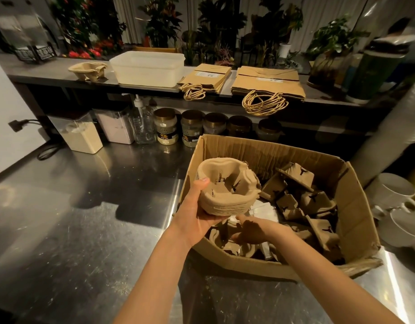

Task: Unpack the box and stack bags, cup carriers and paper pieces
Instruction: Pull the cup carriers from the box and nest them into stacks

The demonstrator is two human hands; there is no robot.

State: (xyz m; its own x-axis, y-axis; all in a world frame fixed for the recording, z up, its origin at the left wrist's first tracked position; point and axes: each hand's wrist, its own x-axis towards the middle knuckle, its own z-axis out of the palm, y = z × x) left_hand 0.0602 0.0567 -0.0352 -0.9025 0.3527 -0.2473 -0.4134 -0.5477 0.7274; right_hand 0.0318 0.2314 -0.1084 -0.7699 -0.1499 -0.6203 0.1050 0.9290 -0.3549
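Observation:
An open cardboard box [356, 213] stands on the steel counter, holding several loose pulp cup carriers [304, 202] and white paper pieces [265, 210]. My left hand [194, 211] grips a nested stack of cup carriers [227, 190] over the box's left edge, thumb on its rim. My right hand [253, 230] reaches down into the box, fingers curled on a carrier lying there [221, 237]. On the raised shelf behind lie two piles of brown paper bags [206, 78] [269, 83] and a small stack of cup carriers [88, 70].
A white plastic tub [148, 69] sits on the shelf between carriers and bags. Jars [166, 126], a pump bottle [141, 122] and clear canisters [78, 132] line the counter's back. White cups and saucers [398, 206] stand right of the box. Plants fill the background.

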